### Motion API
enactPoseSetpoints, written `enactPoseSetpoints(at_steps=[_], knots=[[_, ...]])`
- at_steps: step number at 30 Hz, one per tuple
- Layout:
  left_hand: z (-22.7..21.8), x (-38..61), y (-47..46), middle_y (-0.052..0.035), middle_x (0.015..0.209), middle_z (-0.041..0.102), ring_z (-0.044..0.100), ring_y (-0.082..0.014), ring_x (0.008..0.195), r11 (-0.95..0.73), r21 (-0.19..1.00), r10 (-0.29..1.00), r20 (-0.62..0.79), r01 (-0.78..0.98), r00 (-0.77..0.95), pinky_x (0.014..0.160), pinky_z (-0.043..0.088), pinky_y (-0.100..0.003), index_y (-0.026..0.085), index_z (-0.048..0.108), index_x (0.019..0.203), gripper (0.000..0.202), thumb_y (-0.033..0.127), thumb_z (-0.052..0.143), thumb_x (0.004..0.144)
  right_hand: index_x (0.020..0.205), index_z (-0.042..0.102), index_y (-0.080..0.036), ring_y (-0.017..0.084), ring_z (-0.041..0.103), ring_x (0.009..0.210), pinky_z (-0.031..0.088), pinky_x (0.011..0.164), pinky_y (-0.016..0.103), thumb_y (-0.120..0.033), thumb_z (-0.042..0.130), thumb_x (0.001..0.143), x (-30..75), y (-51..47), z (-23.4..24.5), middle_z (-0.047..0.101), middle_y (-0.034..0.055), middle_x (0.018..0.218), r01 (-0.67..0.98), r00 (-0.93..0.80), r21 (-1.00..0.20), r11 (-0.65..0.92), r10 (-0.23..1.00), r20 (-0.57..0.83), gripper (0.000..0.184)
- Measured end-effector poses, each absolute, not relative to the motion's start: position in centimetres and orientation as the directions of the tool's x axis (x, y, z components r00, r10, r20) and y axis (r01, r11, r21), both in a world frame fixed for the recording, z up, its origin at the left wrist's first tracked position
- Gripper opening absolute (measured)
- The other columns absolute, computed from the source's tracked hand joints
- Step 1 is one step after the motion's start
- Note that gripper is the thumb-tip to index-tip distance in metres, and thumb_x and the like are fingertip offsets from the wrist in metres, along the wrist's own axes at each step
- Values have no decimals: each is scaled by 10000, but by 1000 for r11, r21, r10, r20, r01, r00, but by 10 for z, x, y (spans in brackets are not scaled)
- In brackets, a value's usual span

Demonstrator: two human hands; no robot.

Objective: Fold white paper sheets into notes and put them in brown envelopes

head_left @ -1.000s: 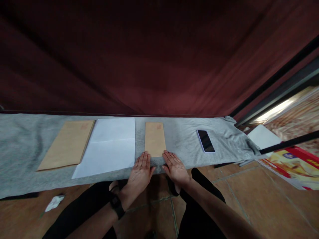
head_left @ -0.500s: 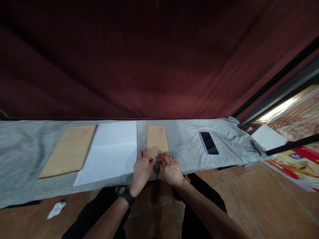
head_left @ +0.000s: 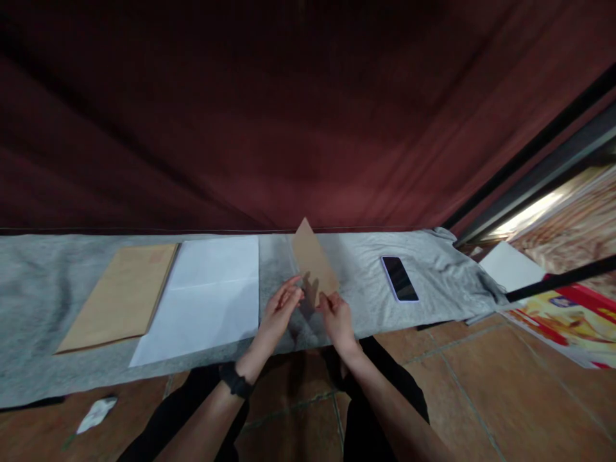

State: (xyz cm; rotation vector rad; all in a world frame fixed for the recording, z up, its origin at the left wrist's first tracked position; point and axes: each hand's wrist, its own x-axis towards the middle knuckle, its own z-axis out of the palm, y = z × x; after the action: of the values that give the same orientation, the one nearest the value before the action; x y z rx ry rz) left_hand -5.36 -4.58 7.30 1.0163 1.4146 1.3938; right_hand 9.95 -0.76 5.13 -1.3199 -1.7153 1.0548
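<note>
Terracotta floor tiles (head_left: 481, 398), nearest; on them, near left, one crumpled white scrap (head_left: 96, 414). Left wrist carries a black watch (head_left: 235, 380). Left hand (head_left: 282, 308), fingers bent together, pinching the near left edge of a small brown envelope (head_left: 312, 260). Right hand (head_left: 337, 317), thumb and fingers closed on the same envelope's near right corner. The envelope is held clear of the grey cloth (head_left: 43, 308), tilted, its far corner pointing up against the curtain. On the cloth, lying flat: white sheet (head_left: 202, 295), creased across the middle, just left of the left hand; large brown envelope (head_left: 120, 295) at the sheet's left edge, whether touching or overlapping it cannot be told; dark-screened phone (head_left: 399, 278) to the right, apart from the hands. Beyond the cloth's right end: white paper (head_left: 505, 263), a black bar (head_left: 558, 279), a colourful printed sheet (head_left: 568, 321). Farthest: dark red curtain (head_left: 289, 128), in folds, along the cloth's far edge.
</note>
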Motion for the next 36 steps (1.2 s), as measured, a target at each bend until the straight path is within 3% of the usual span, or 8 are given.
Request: enactPoseSetpoints(at_steps=[6, 12, 15, 17, 22, 26, 30, 36], knots=[[45, -51, -43, 7, 759, 628, 620, -163, 658, 220, 975, 935, -203, 24, -290, 595, 503, -284, 126, 397, 1441, 786, 476, 641, 781, 692, 617, -210, 192, 700, 729, 607, 829, 366, -427, 834, 656, 97, -16, 36, 694, 26, 730, -368, -241, -813, -452, 891, -386, 309], [40, -55, -46, 95, 594, 542, 503, -116, 469, 254, 961, 942, -220, 109, -254, 474, 382, -221, 131, 344, 1484, 824, 349, 624, 741, 814, 703, -151, 200, 721, 742, 611, 714, 344, -498, 711, 782, 109, -20, 49, 756, 101, 843, -93, -533, -761, -643, 677, -507, 349], [39, -61, -49, 104, 554, 510, 485, -116, 458, 249, 933, 947, -178, 261, -268, 471, 356, -218, 134, 409, 1461, 738, 285, 593, 762, 840, 716, -139, 185, 683, 623, 587, 603, 327, -578, 505, 913, 119, -17, 57, 748, 112, 803, 194, -505, -886, -421, 732, -458, 492], [40, -64, -51, 93, 563, 522, 502, -123, 482, 236, 903, 953, -143, 360, -266, 495, 363, -227, 141, 452, 1441, 676, 239, 571, 782, 937, 725, -157, 207, 708, 757, 597, 721, 356, -529, 419, 976, 123, -17, 58, 754, 115, 894, 317, -420, -946, -63, 885, -199, 483], [54, -70, -51, 42, 657, 620, 598, -145, 614, 281, 785, 954, -166, 552, -251, 616, 436, -249, 146, 464, 1443, 615, 136, 530, 832, 1478, 466, -185, 239, 439, 1408, 346, 1183, 459, -364, 390, 1034, 122, -29, 46, 492, 115, 1515, 532, -655, -514, 673, 712, 254, 485], [67, -72, -55, -28, 825, 713, 666, -177, 736, 348, 628, 938, -237, 696, -254, 692, 489, -275, 174, 510, 1410, 523, 158, 528, 888, 1554, 325, -148, 266, 321, 1480, 264, 1221, 487, -419, 472, 1010, 121, -37, 31, 320, 135, 1612, 561, -751, -264, 785, 616, 235, 626], [65, -65, -59, -115, 1130, 707, 673, -230, 1022, 236, 467, 965, -6, 852, -264, 887, 518, -348, 173, 612, 1289, 372, 225, 423, 972, 1560, 303, -132, 257, 332, 1476, 278, 1216, 462, -440, 480, 1005, 122, -38, 27, 313, 138, 1613, 572, -754, -210, 793, 609, 244, 659], [43, -53, -20, -128, 1570, 415, 306, -247, 1486, -199, 305, 965, 225, 931, 133, 1202, 289, -432, 122, 413, 1489, 532, 360, 337, 1020, 1446, 495, -83, 271, 411, 1431, 285, 1215, 442, -501, 482, 996, 119, -37, 24, 503, 158, 1497, 600, -731, -222, 769, 639, 239, 614]])
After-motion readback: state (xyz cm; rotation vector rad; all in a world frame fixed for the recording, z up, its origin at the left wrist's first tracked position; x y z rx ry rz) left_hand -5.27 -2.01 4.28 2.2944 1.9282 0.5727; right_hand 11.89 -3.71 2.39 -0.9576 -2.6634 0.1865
